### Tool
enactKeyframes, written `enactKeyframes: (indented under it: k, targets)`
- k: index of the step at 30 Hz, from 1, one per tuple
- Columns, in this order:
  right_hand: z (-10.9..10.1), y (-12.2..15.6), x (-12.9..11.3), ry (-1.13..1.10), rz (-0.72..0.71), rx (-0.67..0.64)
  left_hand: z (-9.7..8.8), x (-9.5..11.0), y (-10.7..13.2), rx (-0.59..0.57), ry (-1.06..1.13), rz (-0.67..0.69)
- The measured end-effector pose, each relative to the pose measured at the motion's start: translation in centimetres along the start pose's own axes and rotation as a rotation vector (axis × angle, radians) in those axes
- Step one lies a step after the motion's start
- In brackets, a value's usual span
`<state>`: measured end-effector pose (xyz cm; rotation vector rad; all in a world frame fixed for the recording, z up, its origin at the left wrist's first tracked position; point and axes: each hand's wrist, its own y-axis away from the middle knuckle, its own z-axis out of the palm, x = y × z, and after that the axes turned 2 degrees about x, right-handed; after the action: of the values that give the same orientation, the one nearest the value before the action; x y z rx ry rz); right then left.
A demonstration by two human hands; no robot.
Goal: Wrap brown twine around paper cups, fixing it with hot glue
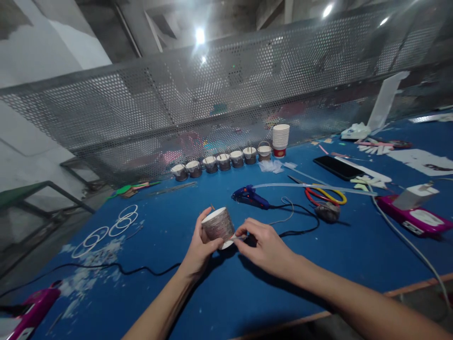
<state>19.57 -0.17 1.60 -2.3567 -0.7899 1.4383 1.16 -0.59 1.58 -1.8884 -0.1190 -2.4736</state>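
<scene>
Near the blue table's point(290, 302) front edge, the left hand point(198, 248) grips a grey-wrapped white cup point(220, 225). The right hand point(265, 242) pinches its base (adjusting, seemingly); steadiness matters next.

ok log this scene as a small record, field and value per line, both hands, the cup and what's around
left hand: holds the cup
right hand: fingertips at the cup's lower edge; anything pinched there is too small to tell
cup: round, grey-brown wrapped sides, white inside, tilted
nearby tool: blue glue gun with black cord, lying beyond the hands
back row: seven brown-sided cups
stack: nested white cups, right of the row
surface: blue tabletop
</scene>
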Motion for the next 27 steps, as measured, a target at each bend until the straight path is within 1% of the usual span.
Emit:
enactKeyframes:
  k: [2, 4, 8, 10, 12, 14, 15, 17, 19, 20, 22, 25, 27]
  targets:
    - [-0.1, 0.4, -0.5, -0.012, -0.02, -0.042, 0.2, 0.2, 0.0, 0.029, -0.02, 0.028]
    - [-0.3, 1.0, -1.3, -0.004, -0.077, -0.124, 0.3, 0.2, 0.0, 0.061, -0.023, 0.056]
    - [-1.0, 2.7, -2.6, 0.181, -0.32, -0.341, 0.1, 0.1, -0.2, 0.063, 0.006, 0.092]
    - [-1.8, 3.4, -2.8, 0.292, -0.407, -0.379, -0.1, 0.0, -0.4, 0.055, 0.029, 0.095]
    - [-3.2, 3.6, -2.5, 0.372, -0.425, -0.36, -0.3, -0.1, -0.5, 0.061, 0.06, 0.088]
    - [-4.9, 3.3, -1.4, 0.441, -0.361, -0.319, -0.5, -0.1, -0.7, 0.08, 0.101, 0.086]
    - [-5.7, 2.8, -0.6, 0.482, -0.287, -0.288, -0.5, -0.1, -0.7, 0.087, 0.122, 0.088]
    - [-7.1, 1.3, 1.4, 0.566, -0.086, -0.197, -0.6, -0.2, -0.8, 0.091, 0.156, 0.094]
    - [-7.8, -0.8, 3.6, 0.616, 0.128, -0.152, -0.6, -0.2, -0.7, 0.08, 0.178, 0.088]
    - [-7.8, -1.9, 4.6, 0.592, 0.203, -0.138, -0.6, -0.1, -0.7, 0.073, 0.182, 0.079]
    - [-7.2, -4.4, 6.3, 0.416, 0.297, -0.125, -0.7, -0.1, -0.7, 0.063, 0.175, 0.053]
    - [-5.3, -7.5, 7.8, 0.304, 0.289, -0.187, -0.8, -0.1, -0.7, 0.061, 0.172, 0.044]
    - [-4.0, -9.0, 8.2, 0.259, 0.296, -0.224, -0.8, -0.2, -0.7, 0.065, 0.18, 0.051]
